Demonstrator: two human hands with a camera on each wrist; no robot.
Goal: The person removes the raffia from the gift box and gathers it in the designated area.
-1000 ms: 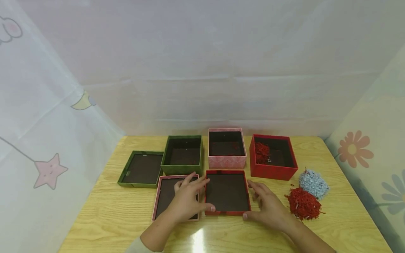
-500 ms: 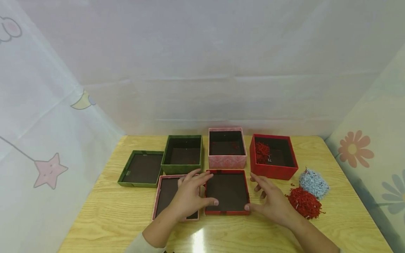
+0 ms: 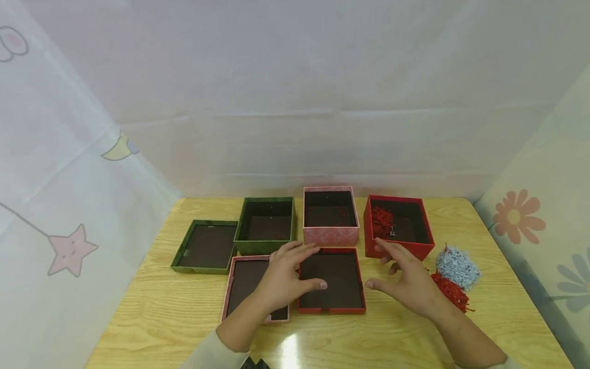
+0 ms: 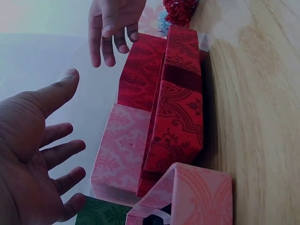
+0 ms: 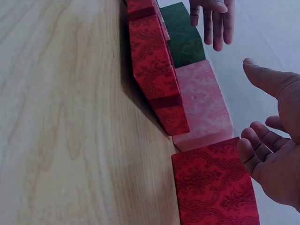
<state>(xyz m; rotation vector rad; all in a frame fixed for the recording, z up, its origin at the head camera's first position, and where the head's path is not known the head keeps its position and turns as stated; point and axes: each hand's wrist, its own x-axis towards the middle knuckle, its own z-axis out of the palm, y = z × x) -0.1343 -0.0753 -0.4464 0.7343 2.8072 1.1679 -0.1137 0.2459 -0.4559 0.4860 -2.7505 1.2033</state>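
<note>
In the head view, a shallow red box lid (image 3: 332, 282) lies inner side up near the middle of the table. My left hand (image 3: 283, 279) hovers over the lid's left edge, with its fingers spread and nothing in its grasp. To the lid's right my right hand (image 3: 410, 287) is held in the air, its thumb apart from the loosely bent fingers. From the left wrist view, the red lid (image 4: 176, 117) stands clear of both hands. A pink lid (image 3: 246, 282) lies partly under my left forearm. My right hand hides part of the red shredded paper (image 3: 454, 293).
Along the back stand a green box (image 3: 267, 247), a pink box (image 3: 329, 236) and a red box (image 3: 415, 250), all uncovered. Red shreds (image 3: 381, 223) lie inside the red box. A green lid (image 3: 207, 246) is at left, pale blue shredded paper (image 3: 457, 266) at right.
Both hands have come off the red lid's sides. They have risen and shifted right and slightly away from me. The red lid stays in nearly the same spot.
</note>
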